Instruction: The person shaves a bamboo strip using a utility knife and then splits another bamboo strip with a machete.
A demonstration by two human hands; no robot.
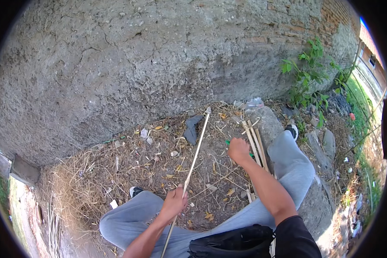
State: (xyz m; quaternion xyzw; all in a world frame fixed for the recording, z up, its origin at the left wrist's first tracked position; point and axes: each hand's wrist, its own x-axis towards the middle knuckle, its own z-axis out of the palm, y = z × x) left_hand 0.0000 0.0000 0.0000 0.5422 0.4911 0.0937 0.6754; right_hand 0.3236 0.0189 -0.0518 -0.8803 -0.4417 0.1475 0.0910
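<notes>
My left hand point(173, 202) is closed around a long, thin, pale bamboo strip point(196, 155). The strip slants from beside my lap up toward the foot of the wall. To the right and farther out, my right hand point(239, 151) makes a fist around a small green object point(227, 142). Green shows at both sides of the fist, but the rest is hidden, so its kind is unclear. The fist is apart from the strip. Just right of it, several pale bamboo slats point(256, 142) lean beside my right leg.
A rough, cracked wall point(159, 64) rises in front. Dry stalks and leaves litter the ground, with a dark grey scrap point(192, 129) near the strip. A concrete block point(264, 122) stands behind the slats; a leafy plant point(309, 77) grows at right. A black bag point(232, 243) rests at my lap.
</notes>
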